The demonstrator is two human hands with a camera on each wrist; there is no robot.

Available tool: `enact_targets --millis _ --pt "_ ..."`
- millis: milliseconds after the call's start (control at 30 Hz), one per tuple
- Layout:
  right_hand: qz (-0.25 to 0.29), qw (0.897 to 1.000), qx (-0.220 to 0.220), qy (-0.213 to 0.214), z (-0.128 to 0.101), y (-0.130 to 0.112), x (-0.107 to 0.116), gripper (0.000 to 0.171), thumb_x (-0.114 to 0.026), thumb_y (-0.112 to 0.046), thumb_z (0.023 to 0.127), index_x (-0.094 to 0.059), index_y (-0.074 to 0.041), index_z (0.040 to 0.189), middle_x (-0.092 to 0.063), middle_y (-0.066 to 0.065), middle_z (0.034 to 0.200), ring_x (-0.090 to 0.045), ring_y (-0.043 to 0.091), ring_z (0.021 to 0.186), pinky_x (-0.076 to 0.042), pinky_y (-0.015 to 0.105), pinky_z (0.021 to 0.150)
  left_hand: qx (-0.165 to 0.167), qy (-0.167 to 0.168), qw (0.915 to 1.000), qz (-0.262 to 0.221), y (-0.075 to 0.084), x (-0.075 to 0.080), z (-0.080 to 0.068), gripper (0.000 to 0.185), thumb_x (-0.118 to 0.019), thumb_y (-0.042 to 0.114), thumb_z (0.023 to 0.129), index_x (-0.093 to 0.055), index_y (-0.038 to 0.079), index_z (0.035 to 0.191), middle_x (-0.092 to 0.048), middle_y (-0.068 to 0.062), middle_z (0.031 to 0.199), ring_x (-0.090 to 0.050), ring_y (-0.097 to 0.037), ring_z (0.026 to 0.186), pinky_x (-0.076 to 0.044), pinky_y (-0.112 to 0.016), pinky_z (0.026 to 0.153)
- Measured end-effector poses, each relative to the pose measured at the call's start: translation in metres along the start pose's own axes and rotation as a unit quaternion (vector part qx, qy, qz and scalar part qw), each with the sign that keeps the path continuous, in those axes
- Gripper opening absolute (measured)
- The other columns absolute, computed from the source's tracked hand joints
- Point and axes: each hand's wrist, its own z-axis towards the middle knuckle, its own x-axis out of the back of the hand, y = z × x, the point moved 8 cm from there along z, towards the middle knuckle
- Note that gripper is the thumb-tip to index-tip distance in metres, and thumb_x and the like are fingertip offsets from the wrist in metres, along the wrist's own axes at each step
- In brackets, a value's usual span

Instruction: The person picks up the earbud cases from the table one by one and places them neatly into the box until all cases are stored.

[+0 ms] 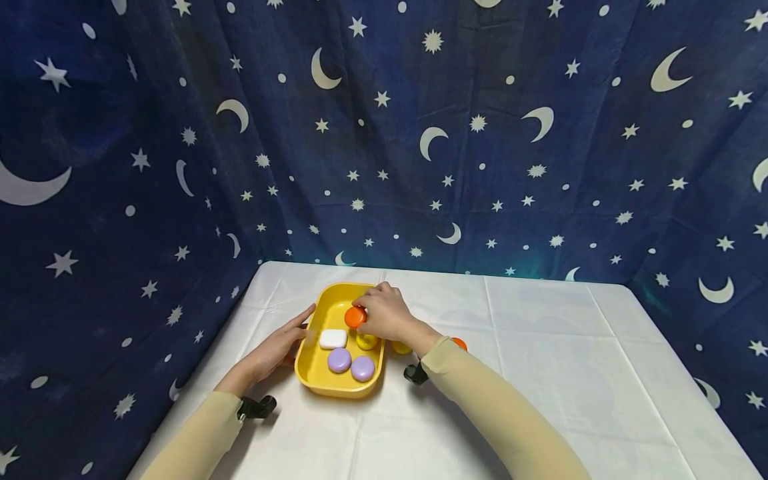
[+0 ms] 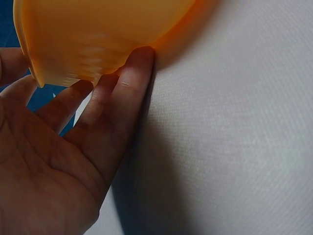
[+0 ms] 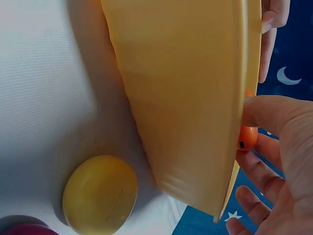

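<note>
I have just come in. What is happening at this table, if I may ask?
A person's right hand pinches an orange piece over a yellow tray, while the left hand touches the tray's side. Inside the tray are a white piece, a yellow piece and two purple pieces. Outside it, another yellow piece and another orange piece are on the white-covered table.

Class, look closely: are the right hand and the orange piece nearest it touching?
Touching: the right wrist view shows the right hand pinching the orange piece, no gap between them.
</note>
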Motion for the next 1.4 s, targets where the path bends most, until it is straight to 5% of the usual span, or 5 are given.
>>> enact_targets --millis 667,1400 --pt "0.043 0.998 -0.025 0.033 -0.014 0.029 0.015 0.053 -0.079 -0.038 0.087 -0.068 -0.026 0.137 -0.063 0.002 0.132 -0.04 0.027 0.127 -0.033 0.047 0.106 0.005 0.008 1.0 -0.003 0.0 0.0 0.0 0.065 -0.051 0.031 0.104 -0.024 0.04 0.163 -0.033 -0.022 0.161 -0.061 -0.031 0.119 -0.058 -0.045 0.086" --pt "0.079 0.992 -0.05 0.081 -0.065 0.071 0.052 0.056 -0.082 -0.036 0.085 -0.066 -0.028 0.138 -0.064 -0.005 0.123 -0.041 0.025 0.128 -0.034 0.049 0.107 0.006 0.01 0.9999 -0.008 -0.001 -0.001 -0.001 0.065 -0.051 0.03 0.104 -0.025 0.04 0.163 -0.034 -0.023 0.16 -0.063 -0.029 0.114 -0.059 -0.044 0.084"
